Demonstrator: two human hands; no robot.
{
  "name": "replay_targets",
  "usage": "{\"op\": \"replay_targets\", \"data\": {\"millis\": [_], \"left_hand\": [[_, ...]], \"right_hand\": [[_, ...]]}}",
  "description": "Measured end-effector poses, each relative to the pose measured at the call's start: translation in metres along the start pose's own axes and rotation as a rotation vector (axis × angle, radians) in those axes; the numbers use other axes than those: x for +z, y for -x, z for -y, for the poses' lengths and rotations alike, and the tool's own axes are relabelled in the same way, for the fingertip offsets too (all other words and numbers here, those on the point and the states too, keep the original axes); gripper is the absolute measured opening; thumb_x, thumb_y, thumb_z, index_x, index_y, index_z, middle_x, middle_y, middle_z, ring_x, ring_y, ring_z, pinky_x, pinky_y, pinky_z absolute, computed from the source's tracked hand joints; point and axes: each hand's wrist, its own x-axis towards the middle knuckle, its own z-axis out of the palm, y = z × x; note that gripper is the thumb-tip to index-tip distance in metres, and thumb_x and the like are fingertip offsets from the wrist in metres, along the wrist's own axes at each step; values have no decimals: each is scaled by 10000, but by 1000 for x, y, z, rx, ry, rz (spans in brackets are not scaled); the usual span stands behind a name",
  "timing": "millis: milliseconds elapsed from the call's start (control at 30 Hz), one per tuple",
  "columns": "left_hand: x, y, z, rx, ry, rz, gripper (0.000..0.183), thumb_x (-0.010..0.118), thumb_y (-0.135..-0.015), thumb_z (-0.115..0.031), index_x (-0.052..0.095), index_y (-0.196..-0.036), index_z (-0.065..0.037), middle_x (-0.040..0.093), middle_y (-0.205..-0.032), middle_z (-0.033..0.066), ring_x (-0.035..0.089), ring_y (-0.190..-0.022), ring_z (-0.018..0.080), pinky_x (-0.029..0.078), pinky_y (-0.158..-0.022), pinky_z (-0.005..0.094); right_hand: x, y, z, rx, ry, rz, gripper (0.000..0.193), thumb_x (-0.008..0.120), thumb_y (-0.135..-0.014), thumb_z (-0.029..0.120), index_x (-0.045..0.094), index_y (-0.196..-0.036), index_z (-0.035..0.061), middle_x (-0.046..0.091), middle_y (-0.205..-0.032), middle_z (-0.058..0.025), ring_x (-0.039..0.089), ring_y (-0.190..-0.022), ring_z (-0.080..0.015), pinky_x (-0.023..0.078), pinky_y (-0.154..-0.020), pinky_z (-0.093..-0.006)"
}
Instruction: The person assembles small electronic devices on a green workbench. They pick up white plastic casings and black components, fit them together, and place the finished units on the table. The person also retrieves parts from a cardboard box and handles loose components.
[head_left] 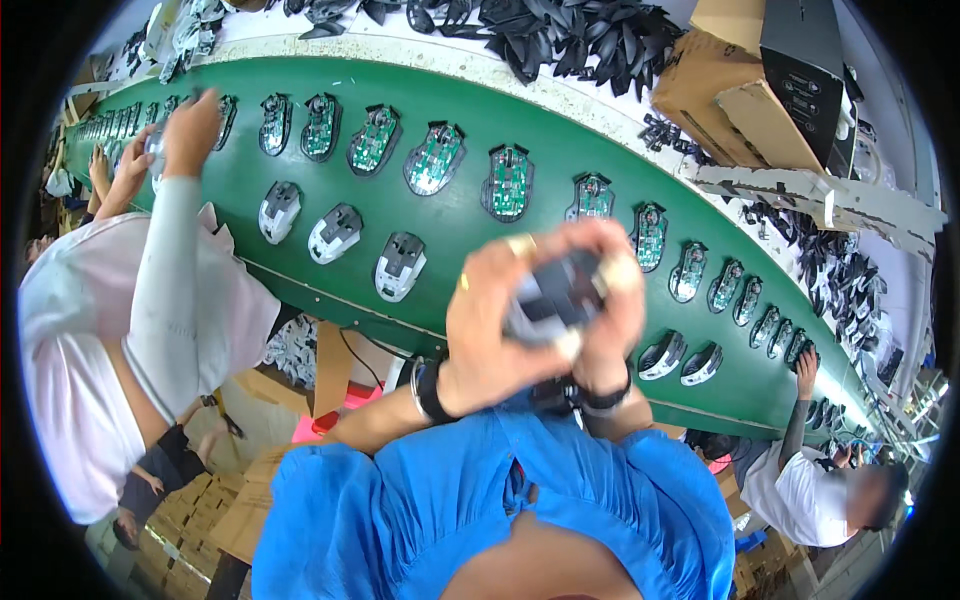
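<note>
Between my two hands, raised above the green belt, is a computer mouse (552, 298) with a dark top and a grey side, slightly blurred. The fingers of my left hand (490, 315) wrap round one side of it, and my right hand (612, 310) grips the other. Part of the mouse is hidden behind the fingers. Closest on the left lies a grey-and-white assembled mouse (401, 267), with two more beside it. Beyond my hands, mouse bases with bare green circuit boards (508, 182) stand in a row along the belt.
The green belt (455, 105) curves across the view. Dark plastic shells (570, 40) are heaped on the far ledge near a cardboard box (725, 95). A co-worker's sleeved arm (165, 290) reaches over the belt at left; another co-worker's hand (806, 372) touches it at right.
</note>
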Motion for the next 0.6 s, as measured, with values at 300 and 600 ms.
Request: {"op": "replay_targets", "data": {"millis": [300, 600], "left_hand": [[21, 40, 132, -776, 491, 41, 540, 676, -738, -130, 480, -1211, 45, 580, -1075, 120, 554, -1003, 166, 435, -885, 283], [-4, 38, 135, -772, 703, 50, 462, 564, -805, -75, 469, -1249, 16, 580, -1075, 63, 551, -972, 124, 442, -858, 252]], "right_hand": [[-75, -253, -106, -243, 1058, -143, 463, 708, -740, 255, 610, -1092, -30, 655, -1026, -198, 662, -895, -266, 511, -809, -364], [-59, -300, -111, -315, 1547, -48, 270, 650, -753, 255, 710, -968, 103, 662, -946, -195, 618, -930, -395, 499, -810, -487]]}}
